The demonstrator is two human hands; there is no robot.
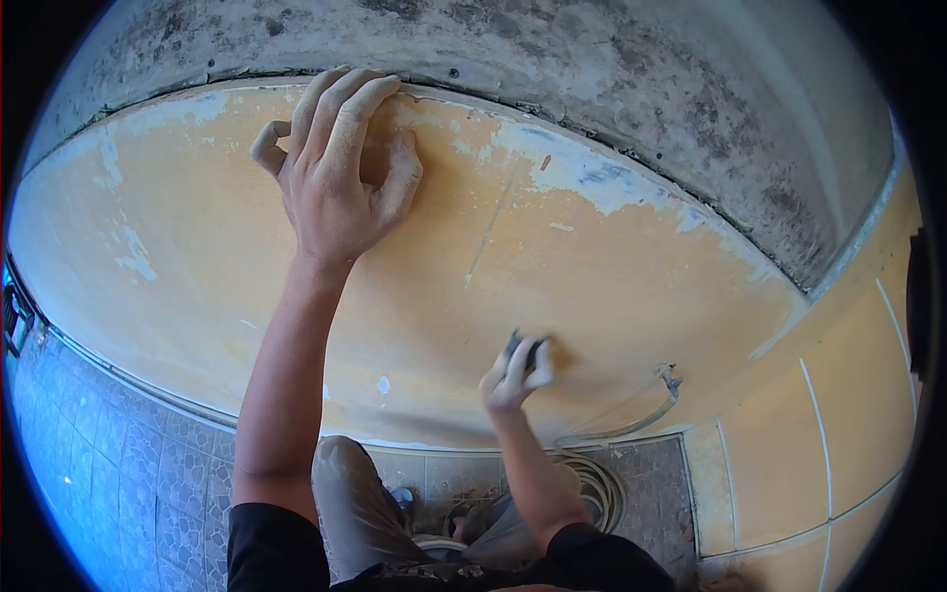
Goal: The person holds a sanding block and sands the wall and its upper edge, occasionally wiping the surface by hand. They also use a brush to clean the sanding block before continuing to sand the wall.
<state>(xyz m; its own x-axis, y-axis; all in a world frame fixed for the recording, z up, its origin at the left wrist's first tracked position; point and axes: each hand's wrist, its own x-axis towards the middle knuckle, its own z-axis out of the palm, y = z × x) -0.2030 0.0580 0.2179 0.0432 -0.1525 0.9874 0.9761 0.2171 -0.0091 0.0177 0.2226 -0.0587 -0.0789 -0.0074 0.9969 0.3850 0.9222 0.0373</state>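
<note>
My left hand (340, 183) is dusted with pale powder and braces against the top edge of the yellow wall (414, 286). Its fingertips reach the edge, the thumb stands apart, and it holds nothing. Lower down, my right hand (513, 380) is closed round a dark piece of sandpaper (538, 350) close against the wall surface. That hand is blurred, so the sheet's full shape is hidden by the fingers. Worn white and grey patches (592, 178) show where paint is gone along the upper part of the wall.
Above the edge runs a stained grey concrete surface (552, 49). A tap (670, 377) with a hose (631, 426) juts out at the lower right, and the hose lies coiled on the floor. Grey-blue patterned tiles (138, 464) cover the floor at left. My bent knee (345, 464) is near the wall.
</note>
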